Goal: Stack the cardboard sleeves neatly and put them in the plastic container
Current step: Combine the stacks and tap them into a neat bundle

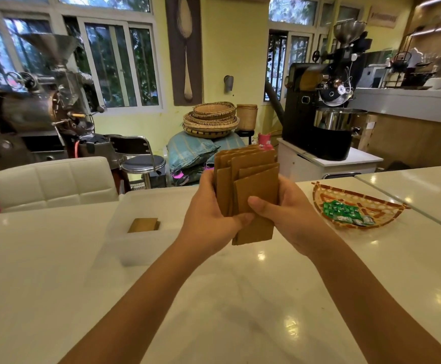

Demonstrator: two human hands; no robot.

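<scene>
Both of my hands hold a bunch of brown cardboard sleeves (250, 179) upright above the white table, their top edges staggered and uneven. My left hand (208, 222) grips the bunch from the left with the thumb across its lower front. From the right, my right hand (287, 219) clasps it, thumb pressed on the front sleeve. One sleeve sticks out below the hands. To the left stands a translucent white plastic container (135, 245) with a small stack of sleeves (143, 225) lying inside it.
A woven basket (319, 198) holding green packets sits on the table to the right. A white padded chair (54, 182) stands behind the table's far left edge. Coffee roasting machines, a stool and stacked baskets fill the room beyond the table.
</scene>
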